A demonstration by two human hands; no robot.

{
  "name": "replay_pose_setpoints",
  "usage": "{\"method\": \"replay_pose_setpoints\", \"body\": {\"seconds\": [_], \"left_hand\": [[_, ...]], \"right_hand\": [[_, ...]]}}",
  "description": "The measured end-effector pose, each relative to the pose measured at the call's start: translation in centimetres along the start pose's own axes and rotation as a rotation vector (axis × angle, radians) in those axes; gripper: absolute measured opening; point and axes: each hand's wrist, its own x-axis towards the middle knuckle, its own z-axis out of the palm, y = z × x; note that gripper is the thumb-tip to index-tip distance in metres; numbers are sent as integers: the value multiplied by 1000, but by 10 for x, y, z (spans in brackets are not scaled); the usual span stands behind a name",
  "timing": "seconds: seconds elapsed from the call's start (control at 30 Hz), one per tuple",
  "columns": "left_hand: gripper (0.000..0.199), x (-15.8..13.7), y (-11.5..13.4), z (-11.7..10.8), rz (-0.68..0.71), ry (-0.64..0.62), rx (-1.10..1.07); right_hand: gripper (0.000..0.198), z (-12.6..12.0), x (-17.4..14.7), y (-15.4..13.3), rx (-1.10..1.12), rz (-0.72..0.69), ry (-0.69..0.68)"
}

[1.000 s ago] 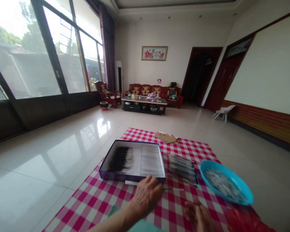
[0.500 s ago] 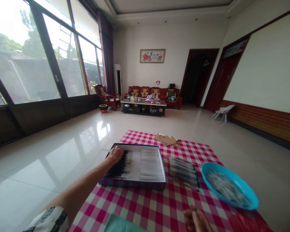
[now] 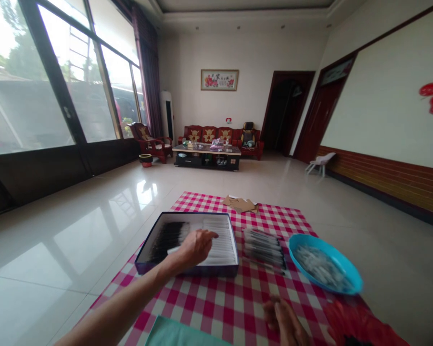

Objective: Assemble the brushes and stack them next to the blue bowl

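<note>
My left hand point(image 3: 197, 246) is over the shallow dark-rimmed box point(image 3: 187, 270), fingers curled, near its row of slim white tubes point(image 3: 221, 240). A pale slender end shows beside the wrist; whether I hold it cannot be made out. Thin black sticks with clear ends point(image 3: 169, 238) fill the box's left side. My right hand point(image 3: 286, 321), blurred, is low over the checked cloth with thumb and fingers together; what it pinches is hidden. Above it on the cloth lies a bundle of clear pen-like sticks with black ends point(image 3: 264, 250).
A blue bowl point(image 3: 353, 284) of small translucent pieces stands on the right of the pink-checked tablecloth point(image 3: 202, 298). Torn brown cardboard point(image 3: 241, 205) lies at the far edge. A green cloth or sheet point(image 3: 180, 334) is at the near edge, and red plastic point(image 3: 357, 324) at the near right.
My left hand has moved right across the box, from the black sticks to the white tubes. My right hand stays low near the bundle. The whole view has shifted slightly to the right.
</note>
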Motion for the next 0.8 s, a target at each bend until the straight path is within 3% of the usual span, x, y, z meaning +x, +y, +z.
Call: {"method": "replay_pose_setpoints", "body": {"seconds": [0.07, 0.17, 0.23, 0.33, 0.47, 0.57, 0.67, 0.8], "left_hand": [[28, -9, 30, 11, 40, -57, -494], [24, -20, 56, 33, -46, -65, -1074], [28, -26, 62, 51, -150, -12, -1277], [34, -36, 65, 75, -298, 107, -1386], [35, -48, 61, 93, -424, 213, -1367], [29, -56, 54, 98, -397, 177, -1205], [18, -63, 50, 98, -229, 58, -798], [17, -67, 63, 100, 112, -13, -196]], "right_hand": [[56, 0, -2, -2, 19, -30, -1], [53, 3, -8, -10, 58, -56, -46], [52, 6, -14, -16, 73, -58, -85], [49, 10, -22, -22, 53, -51, -126], [42, 11, -21, -23, 24, -58, -173], [40, 10, -16, -20, 117, 2, -105], [39, 11, -13, -19, 195, 61, -51], [36, 12, -14, -21, 212, 45, -67]]}}
